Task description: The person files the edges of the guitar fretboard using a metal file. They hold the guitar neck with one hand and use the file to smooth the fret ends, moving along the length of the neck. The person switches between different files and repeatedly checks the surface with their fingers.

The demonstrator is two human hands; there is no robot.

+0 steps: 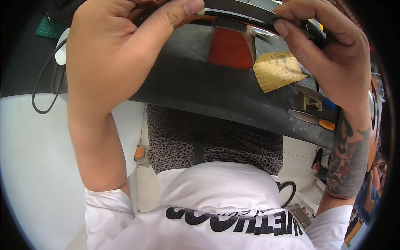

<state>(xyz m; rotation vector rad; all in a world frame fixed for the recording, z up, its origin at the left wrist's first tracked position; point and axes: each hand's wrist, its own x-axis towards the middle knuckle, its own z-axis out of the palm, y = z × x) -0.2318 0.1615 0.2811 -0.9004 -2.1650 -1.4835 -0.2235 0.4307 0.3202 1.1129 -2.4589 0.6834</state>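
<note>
My left hand point(112, 54) and my right hand point(333, 54) are both raised close to the camera. Each pinches a thin black curved strip point(237, 14), tyre-like with a pale line along it, which spans the top of the view between them. My left thumb presses on its upper edge and my right fingers curl over its right end. Under the strip lies a broad black rubber sheet point(200, 87) bearing a red wedge-shaped block point(231, 48) and a yellow printed paper scrap point(278, 71).
A knife-like tool with an orange handle point(312, 119) lies on the rubber sheet's right part. A leopard-print cloth point(208, 141) covers my lap below it. A black cable point(41, 87) loops at the left over a white surface point(33, 158).
</note>
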